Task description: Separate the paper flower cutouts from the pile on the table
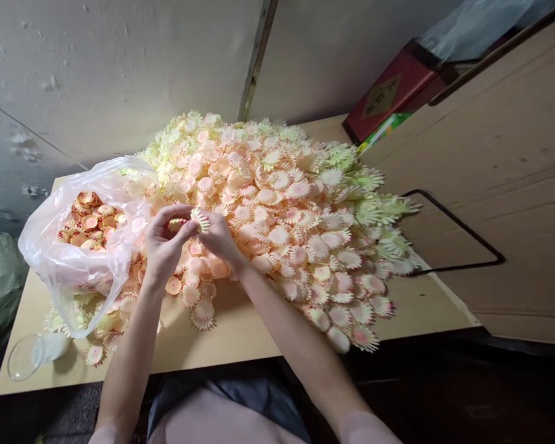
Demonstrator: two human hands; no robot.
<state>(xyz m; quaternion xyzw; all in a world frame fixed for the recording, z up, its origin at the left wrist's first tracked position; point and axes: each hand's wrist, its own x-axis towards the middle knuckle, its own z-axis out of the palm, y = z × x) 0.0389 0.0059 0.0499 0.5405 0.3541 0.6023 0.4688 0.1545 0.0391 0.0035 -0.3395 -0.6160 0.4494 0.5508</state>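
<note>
My left hand (164, 240) and my right hand (219, 237) meet over the front left of a large heap of artificial flower heads (277, 185). Between their fingertips is a small cream flower piece (200, 220) with reddish petal tips. Both hands are closed in a pinch on it; the right fingertips are partly hidden behind it. Part of another yellowish petal layer shows inside the curl of my left fingers. Beside my left hand, an open clear plastic bag (81, 265) holds smaller flower pieces (92, 223) with darker red edges.
A clear round cup or lid (25, 357) rests at the table's (240, 342) front left corner. Loose flowers lie below the bag. Behind the heap on the right is a red box (391, 92), beside a big cardboard panel (499, 185) with a black wire loop (462, 222).
</note>
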